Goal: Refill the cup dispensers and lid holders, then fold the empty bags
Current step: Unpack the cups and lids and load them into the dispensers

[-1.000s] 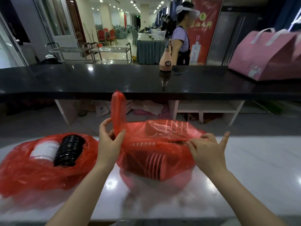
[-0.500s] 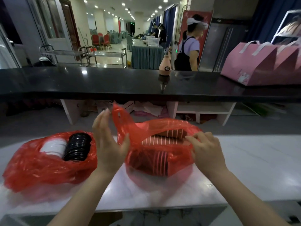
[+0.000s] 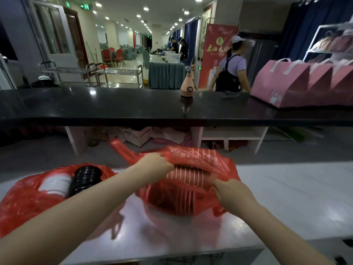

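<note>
A red plastic bag lies on the steel counter in front of me, holding a stack of red cups with white rims. My left hand grips the bag's upper edge at its opening, one handle trailing off to the left. My right hand holds the bag's right side, its fingers curled into the plastic by the cups. A second red bag to the left holds a stack of black lids and a white stack.
A raised black counter runs across behind the worktop, with a pink spray bottle and pink gift bags on it. A person in an apron stands beyond it. Boxes and papers lie under the black counter.
My left hand let go of the raised handle and moved right to the bag's top edge. The bag's mouth is pulled wider over the cups. My right hand slid lower on the bag.
</note>
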Demonstrator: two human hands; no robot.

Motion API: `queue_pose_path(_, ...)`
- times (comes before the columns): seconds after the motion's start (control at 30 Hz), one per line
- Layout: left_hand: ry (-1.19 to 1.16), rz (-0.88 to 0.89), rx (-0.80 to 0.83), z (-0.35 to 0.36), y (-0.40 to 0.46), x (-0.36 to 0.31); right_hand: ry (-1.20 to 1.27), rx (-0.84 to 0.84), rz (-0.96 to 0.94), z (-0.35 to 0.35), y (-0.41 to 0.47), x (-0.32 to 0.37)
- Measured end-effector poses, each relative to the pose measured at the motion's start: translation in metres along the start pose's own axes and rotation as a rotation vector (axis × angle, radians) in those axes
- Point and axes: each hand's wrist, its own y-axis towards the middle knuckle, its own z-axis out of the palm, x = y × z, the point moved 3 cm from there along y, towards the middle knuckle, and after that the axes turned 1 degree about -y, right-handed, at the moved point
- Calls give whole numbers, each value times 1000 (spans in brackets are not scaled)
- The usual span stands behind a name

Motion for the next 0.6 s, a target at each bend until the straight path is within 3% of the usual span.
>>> queue_pose_path(0.13, 64, -34, -44, 14, 3, 27, -174, 41, -109, -6, -11, -21)
queue_pose_path(0.27, 91, -23, 8, 15, 4, 54, -340, -72, -199, -6, -10, -44)
queue_pose_path(0.43, -43, -46, -74, 22, 2, 80, -329, 45, -109, -1, 7, -75)
queue_pose_path(0.6, -178, -77, 27, 42, 5, 78, -121, 71, -51, 12, 32, -86)
